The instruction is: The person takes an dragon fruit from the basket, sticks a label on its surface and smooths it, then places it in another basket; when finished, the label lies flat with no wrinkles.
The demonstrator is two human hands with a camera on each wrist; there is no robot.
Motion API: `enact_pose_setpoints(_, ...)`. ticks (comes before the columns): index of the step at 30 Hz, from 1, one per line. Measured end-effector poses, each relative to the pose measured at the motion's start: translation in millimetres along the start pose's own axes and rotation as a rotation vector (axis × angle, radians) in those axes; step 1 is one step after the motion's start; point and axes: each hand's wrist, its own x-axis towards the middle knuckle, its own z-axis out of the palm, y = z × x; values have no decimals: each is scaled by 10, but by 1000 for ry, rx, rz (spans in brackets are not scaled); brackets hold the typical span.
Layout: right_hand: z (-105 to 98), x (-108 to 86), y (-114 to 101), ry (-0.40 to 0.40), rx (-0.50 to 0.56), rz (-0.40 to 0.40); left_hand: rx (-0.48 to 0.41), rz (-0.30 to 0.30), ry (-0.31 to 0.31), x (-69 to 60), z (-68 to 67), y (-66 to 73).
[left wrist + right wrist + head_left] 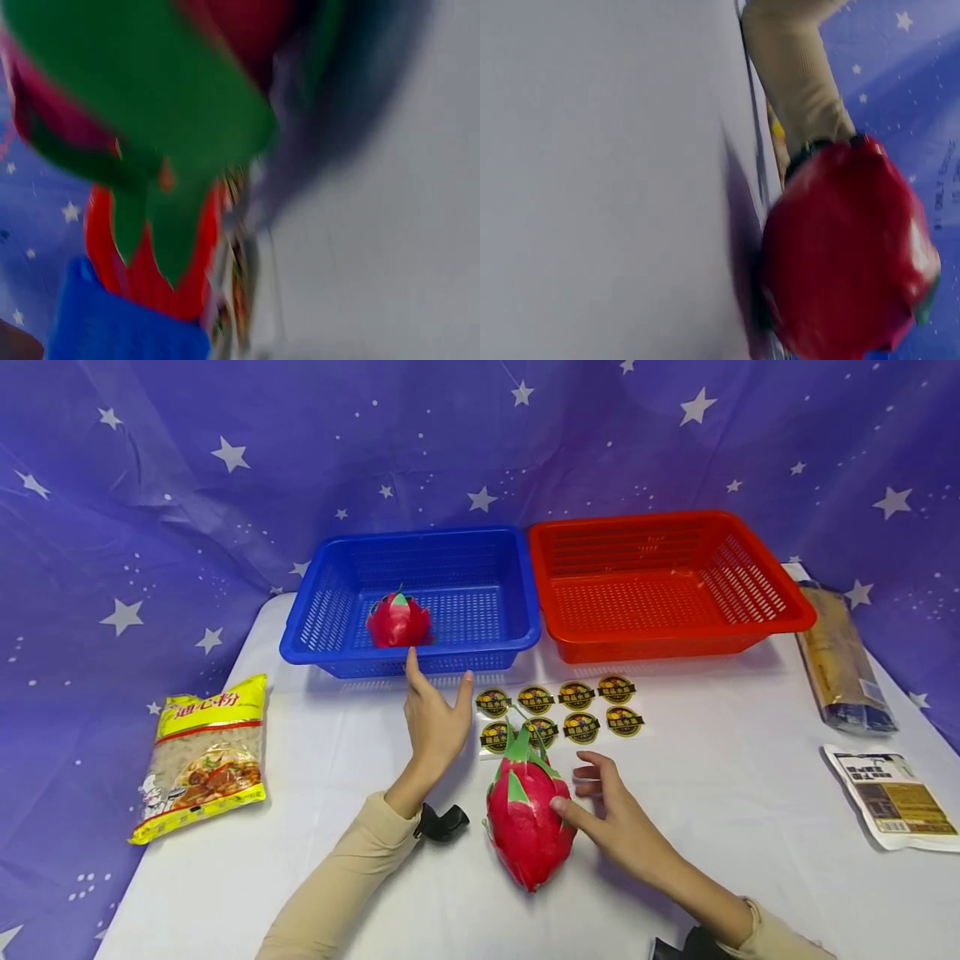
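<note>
A large pink-red dragon fruit (528,822) with green leaf tips lies on the white table between my forearms. My right hand (618,822) is at its right side; the thumb overlaps the fruit, fingers spread apart from it. In the left wrist view its green leaves (172,105) loom close and blurred, and the right wrist view shows its red body (847,255). My left hand (438,722) holds nothing, thumb and index finger extended, just in front of the blue basket (480,656). Inside that basket sits another dragon fruit (397,622).
A red basket (660,647) stands right of the blue one. A sheet of round stickers (581,727) lies before them, partly behind the fruit's leaves. At left is a yellow food bag (210,756); at right lie a brown package (843,660) and a white pouch (892,797).
</note>
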Motion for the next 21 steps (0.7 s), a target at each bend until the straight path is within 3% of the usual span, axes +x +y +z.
enact_pose_setpoints(4,-137,76,6,59,25,-44,-87,-51,-100,-99,-22,106)
enact_pose_setpoints(8,-288,182,6,111,65,-26,-159,-112,-255,-140,-75,170)
enact_pose_setpoints(11,-397,258,19,129,120,15,-202,-215,-395,-146,-128,174)
enact_pose_setpoints(15,-511,351,51,138,184,65,-276,-400,-541,-144,-187,127)
enact_pose_setpoints(18,-567,409,69,131,215,93,-354,-504,-595,-139,-212,85)
enact_pose_setpoints(21,-597,468,84,114,260,127,-414,-554,-619,-138,-216,59)
